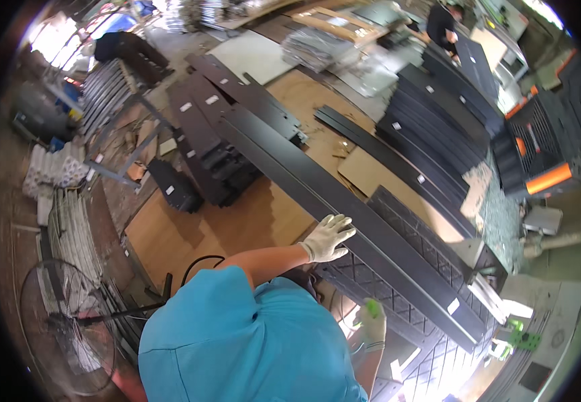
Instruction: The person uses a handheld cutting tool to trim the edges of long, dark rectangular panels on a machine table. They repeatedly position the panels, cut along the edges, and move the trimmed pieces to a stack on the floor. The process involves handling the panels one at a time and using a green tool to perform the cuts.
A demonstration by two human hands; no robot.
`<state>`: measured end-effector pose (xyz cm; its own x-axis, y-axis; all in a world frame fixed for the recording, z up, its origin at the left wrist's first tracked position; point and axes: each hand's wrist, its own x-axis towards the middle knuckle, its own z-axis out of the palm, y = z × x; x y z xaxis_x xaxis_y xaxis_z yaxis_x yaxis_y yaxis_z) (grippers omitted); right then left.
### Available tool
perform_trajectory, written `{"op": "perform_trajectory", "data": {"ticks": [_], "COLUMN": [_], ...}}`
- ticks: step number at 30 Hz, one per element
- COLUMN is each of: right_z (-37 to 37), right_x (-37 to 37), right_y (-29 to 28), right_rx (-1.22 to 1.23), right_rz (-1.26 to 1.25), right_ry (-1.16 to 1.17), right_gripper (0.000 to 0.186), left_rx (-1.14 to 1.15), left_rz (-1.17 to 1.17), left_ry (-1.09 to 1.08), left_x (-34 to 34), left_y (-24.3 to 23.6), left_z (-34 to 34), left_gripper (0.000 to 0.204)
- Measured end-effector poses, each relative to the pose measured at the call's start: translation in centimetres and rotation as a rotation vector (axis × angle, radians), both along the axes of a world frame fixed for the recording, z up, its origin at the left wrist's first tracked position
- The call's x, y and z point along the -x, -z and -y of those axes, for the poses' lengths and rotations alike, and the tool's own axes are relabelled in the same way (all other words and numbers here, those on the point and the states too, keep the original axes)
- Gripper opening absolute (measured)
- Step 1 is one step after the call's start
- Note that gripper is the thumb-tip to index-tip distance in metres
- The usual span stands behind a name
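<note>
A long dark metal panel (377, 231) with a raised lengthwise ridge lies diagonally before me, a small white label near its near right end. My left hand (329, 239), in a white glove, rests flat on the panel's near edge with its fingers spread. Lower down, beside the same panel, hangs my right hand (373, 328), also gloved and apart from it. Its fingers look closed around a small bright green object (373, 308), whose kind I cannot make out. Under the panel shows a dark lattice-patterned support (404, 295).
Stacks of dark panels stand at the left (213, 144) and right (431, 127). A black and orange case (538, 144) sits at the far right, a fan (69, 328) at the lower left. Another person (443, 30) bends over a panel at the back right.
</note>
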<state>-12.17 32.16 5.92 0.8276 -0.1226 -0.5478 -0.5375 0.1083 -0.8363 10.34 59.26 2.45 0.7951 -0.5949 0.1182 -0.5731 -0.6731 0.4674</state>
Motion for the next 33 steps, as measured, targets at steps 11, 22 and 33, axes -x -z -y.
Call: {"op": "perform_trajectory", "data": {"ticks": [11,22,33], "right_z": [-6.1,-10.8,-19.5], "right_x": [0.3,-4.7,-8.8], "right_y": [1.4,2.0,1.1], "right_rx": [0.080,-0.136,-0.155], "right_rz": [0.150,0.141,0.190], "right_ry": [-0.201,0.456,0.959], "right_gripper": [0.033,0.043,0.037], "left_rx": [-0.072,0.015,-0.473], "left_rz": [-0.024,0.175,-0.526], "left_ry": [-0.464,-0.182,0.330], "left_x": [0.0,-13.9,-31.0], "left_y": [-3.0,-2.2,1.5], "left_z": [-13.0,-15.5,-13.8], "left_gripper": [0.066,0.065,0.086]}}
